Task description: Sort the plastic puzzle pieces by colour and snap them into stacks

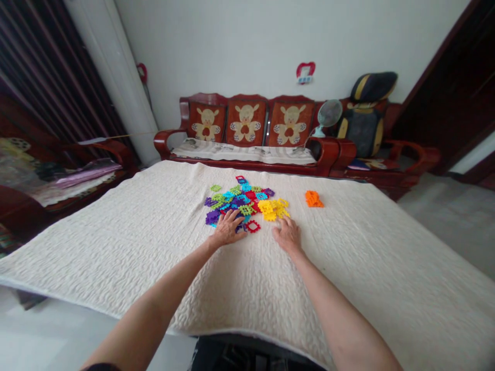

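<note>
A loose heap of flat plastic building pieces with notched edges lies on the cream quilted cover (pixel 162 247). My left hand (pixel 228 228) rests on the near side of the heap, fingers spread over purple pieces (pixel 212 217). Just right of its fingertips is a red square piece (pixel 252 226) with an open middle. My right hand (pixel 288 234) lies palm down, fingers apart, at the near edge of a pile of yellow pieces (pixel 270 209). Whether its fingertips touch them I cannot tell. Green pieces (pixel 246 209) sit between the hands. Orange pieces (pixel 313 199) form a separate small pile at the right.
The quilted cover drapes over a large table. Behind it stands a wooden sofa (pixel 247 161) with bear-patterned cushions (pixel 246 123). A small fan (pixel 328 114) and a chair with a massage cushion (pixel 361 126) are at the back right. Another wooden armchair (pixel 116 149) is at left.
</note>
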A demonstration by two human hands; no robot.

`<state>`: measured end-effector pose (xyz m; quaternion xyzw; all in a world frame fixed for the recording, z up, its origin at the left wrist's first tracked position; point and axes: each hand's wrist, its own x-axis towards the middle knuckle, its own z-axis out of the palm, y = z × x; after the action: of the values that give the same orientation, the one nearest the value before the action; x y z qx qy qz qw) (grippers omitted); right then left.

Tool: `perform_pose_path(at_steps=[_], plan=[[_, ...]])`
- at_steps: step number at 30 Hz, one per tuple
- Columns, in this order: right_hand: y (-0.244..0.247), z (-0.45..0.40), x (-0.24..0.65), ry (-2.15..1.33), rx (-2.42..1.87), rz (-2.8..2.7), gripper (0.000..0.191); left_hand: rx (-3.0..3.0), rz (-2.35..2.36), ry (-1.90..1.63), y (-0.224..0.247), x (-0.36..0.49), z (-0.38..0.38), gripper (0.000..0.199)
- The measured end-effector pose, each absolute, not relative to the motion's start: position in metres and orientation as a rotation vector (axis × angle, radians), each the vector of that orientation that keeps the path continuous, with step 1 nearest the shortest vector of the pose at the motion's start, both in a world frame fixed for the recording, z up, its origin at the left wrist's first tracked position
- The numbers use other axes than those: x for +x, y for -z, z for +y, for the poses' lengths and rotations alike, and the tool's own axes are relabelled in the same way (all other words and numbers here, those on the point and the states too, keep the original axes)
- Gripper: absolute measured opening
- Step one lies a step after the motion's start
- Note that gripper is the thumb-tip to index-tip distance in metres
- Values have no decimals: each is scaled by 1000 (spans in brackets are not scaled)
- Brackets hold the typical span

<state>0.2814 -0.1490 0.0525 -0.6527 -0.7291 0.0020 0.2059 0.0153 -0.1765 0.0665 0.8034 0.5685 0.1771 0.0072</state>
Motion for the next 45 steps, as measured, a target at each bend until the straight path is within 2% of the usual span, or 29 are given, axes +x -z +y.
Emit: perform_pose_path(at_steps=[10, 16, 23, 30, 36, 41, 45], plan=[[-52, -150, 281, 60, -1765, -2012, 43, 2447, 1897, -635, -68, -20, -142, 52], [-45, -146, 283, 73, -1775, -2000, 43, 2421, 2031, -757, -82, 8, -124, 42], [-42, -143, 285, 105, -1729, -1993, 43, 2380, 2040, -467, -88, 53, -83, 49], [-42, -142, 285, 121, -1751, -1997, 42, 2490, 2017, -404, -62, 48, -115, 54], [-47, -146, 283, 95, -1778, -2010, 42, 2495, 1985, -357, -64, 48, -138, 55], [-47, -146, 282, 77, -1782, -1995, 42, 2473, 1881, -346, -77, 44, -145, 44], [-45, -146, 283, 65, -1758, -1985, 42, 2394, 1933, -570, -88, 44, -139, 36]])
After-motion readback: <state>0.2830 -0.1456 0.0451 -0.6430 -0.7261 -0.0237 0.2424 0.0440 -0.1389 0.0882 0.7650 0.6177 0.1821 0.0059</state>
